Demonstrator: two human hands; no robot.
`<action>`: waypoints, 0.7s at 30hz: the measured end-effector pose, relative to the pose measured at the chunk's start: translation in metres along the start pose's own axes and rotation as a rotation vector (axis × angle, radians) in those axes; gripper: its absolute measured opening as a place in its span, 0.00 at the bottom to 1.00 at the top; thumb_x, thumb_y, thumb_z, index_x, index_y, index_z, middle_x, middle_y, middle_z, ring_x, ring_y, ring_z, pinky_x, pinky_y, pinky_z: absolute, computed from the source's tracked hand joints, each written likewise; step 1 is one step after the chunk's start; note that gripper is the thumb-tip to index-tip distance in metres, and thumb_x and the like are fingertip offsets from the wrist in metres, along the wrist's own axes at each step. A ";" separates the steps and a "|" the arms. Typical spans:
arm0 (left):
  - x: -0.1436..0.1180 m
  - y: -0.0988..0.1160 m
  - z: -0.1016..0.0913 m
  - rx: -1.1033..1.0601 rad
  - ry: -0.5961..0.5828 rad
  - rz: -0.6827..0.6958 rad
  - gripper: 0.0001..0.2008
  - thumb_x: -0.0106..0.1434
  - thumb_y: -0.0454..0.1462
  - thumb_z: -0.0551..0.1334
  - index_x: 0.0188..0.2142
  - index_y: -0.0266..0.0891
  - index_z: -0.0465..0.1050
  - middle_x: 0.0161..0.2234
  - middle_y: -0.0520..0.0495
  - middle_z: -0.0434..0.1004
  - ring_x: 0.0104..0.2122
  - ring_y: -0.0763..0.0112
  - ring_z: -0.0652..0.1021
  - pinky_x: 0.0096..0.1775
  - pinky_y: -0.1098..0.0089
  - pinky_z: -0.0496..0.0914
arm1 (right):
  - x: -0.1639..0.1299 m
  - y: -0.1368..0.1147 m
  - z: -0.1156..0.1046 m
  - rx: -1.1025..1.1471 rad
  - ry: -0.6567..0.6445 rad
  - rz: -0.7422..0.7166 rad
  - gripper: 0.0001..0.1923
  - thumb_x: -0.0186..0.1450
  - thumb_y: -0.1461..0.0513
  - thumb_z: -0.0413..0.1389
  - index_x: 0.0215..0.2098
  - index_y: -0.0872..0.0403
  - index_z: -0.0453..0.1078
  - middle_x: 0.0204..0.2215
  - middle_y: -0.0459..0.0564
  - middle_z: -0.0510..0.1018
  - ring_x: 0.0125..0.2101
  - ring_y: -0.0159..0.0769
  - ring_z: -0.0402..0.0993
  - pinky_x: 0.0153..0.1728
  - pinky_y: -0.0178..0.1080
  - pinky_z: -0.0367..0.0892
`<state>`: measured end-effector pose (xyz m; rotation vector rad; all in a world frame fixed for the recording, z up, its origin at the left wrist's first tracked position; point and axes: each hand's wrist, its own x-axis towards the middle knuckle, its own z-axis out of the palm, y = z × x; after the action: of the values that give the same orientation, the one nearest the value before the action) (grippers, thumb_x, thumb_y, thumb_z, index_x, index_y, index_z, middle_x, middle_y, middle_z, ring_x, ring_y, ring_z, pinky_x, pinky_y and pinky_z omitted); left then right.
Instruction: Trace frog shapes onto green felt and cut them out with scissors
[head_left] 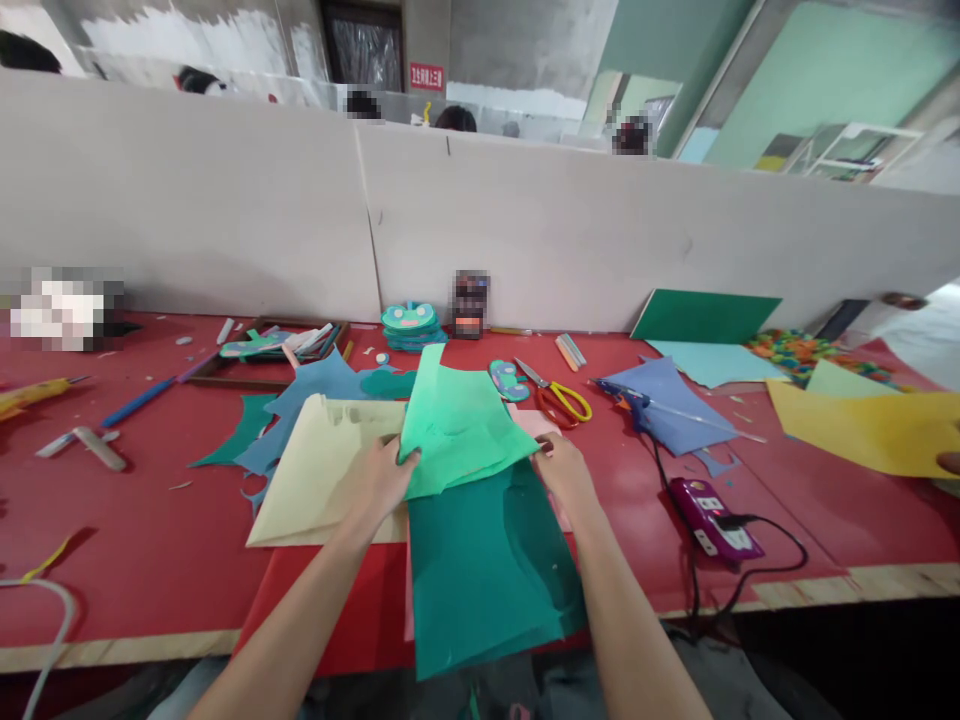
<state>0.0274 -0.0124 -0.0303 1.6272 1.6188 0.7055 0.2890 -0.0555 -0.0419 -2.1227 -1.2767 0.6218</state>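
Observation:
Between my hands is a bright green felt sheet (469, 420) with cut edges. My left hand (391, 475) pinches its left side, and my right hand (561, 462) grips its lower right corner. Under it lies a dark green felt sheet (480, 570) that hangs over the table's front edge. A cream sheet (337, 460) is beneath my left hand, and part of a pink sheet (534, 422) shows near my right hand. Beyond my right hand lie scissors (562, 400) with yellow and orange handles, close to a teal felt face piece (508, 381).
A stack of teal face pieces (412, 328) and a phone (470, 305) stand by the white partition (525, 230). A glue gun (637, 400) rests on blue felt at right, near a purple power strip (712, 520) with cords. At left are a tray (206, 373) and blue scraps (315, 395).

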 end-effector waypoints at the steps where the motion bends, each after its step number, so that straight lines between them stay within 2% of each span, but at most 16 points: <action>1: 0.001 -0.001 0.000 0.010 -0.018 0.007 0.13 0.54 0.38 0.58 0.38 0.35 0.74 0.40 0.38 0.78 0.41 0.53 0.76 0.44 0.60 0.66 | 0.002 0.004 0.000 0.007 -0.001 -0.002 0.12 0.57 0.65 0.51 0.39 0.56 0.71 0.36 0.56 0.77 0.39 0.42 0.73 0.35 0.36 0.64; 4: 0.003 -0.006 0.003 0.024 -0.043 0.012 0.13 0.55 0.39 0.57 0.37 0.35 0.73 0.39 0.38 0.78 0.39 0.53 0.77 0.40 0.61 0.68 | 0.007 0.009 0.002 0.068 -0.069 -0.031 0.11 0.56 0.63 0.52 0.34 0.56 0.73 0.29 0.53 0.78 0.32 0.40 0.75 0.30 0.35 0.64; 6: 0.005 -0.008 0.004 0.018 -0.045 0.019 0.14 0.56 0.40 0.57 0.40 0.35 0.72 0.41 0.38 0.78 0.40 0.54 0.77 0.40 0.62 0.68 | 0.009 0.010 0.002 0.124 -0.117 -0.062 0.11 0.55 0.63 0.52 0.34 0.57 0.74 0.27 0.51 0.79 0.30 0.40 0.75 0.28 0.35 0.65; 11: 0.005 -0.008 0.007 0.007 -0.061 0.077 0.15 0.58 0.41 0.56 0.42 0.37 0.72 0.41 0.42 0.78 0.40 0.60 0.77 0.40 0.66 0.69 | 0.010 0.012 -0.006 0.223 -0.120 -0.130 0.20 0.51 0.67 0.55 0.43 0.57 0.70 0.39 0.52 0.78 0.39 0.40 0.74 0.36 0.35 0.67; 14: -0.001 -0.004 0.008 0.065 -0.001 0.094 0.12 0.56 0.39 0.58 0.38 0.37 0.72 0.46 0.40 0.74 0.45 0.57 0.74 0.47 0.62 0.65 | 0.007 0.014 -0.005 0.153 -0.110 -0.152 0.23 0.52 0.66 0.56 0.47 0.57 0.67 0.41 0.53 0.77 0.41 0.39 0.74 0.38 0.35 0.66; 17: -0.011 0.001 0.010 0.119 0.074 0.129 0.10 0.57 0.38 0.58 0.37 0.38 0.72 0.53 0.39 0.66 0.53 0.55 0.66 0.54 0.61 0.57 | 0.002 0.012 0.002 0.020 -0.095 -0.164 0.20 0.54 0.65 0.55 0.46 0.58 0.67 0.41 0.56 0.76 0.42 0.42 0.73 0.39 0.36 0.65; 21: -0.018 0.005 0.014 0.084 -0.003 0.139 0.13 0.59 0.39 0.56 0.43 0.39 0.68 0.44 0.39 0.74 0.45 0.56 0.74 0.47 0.61 0.64 | -0.005 0.005 0.005 -0.093 0.005 -0.180 0.20 0.57 0.64 0.53 0.48 0.57 0.66 0.45 0.60 0.72 0.45 0.45 0.70 0.40 0.38 0.63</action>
<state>0.0400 -0.0320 -0.0326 1.8142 1.5623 0.7133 0.2868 -0.0604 -0.0478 -2.0509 -1.4998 0.4885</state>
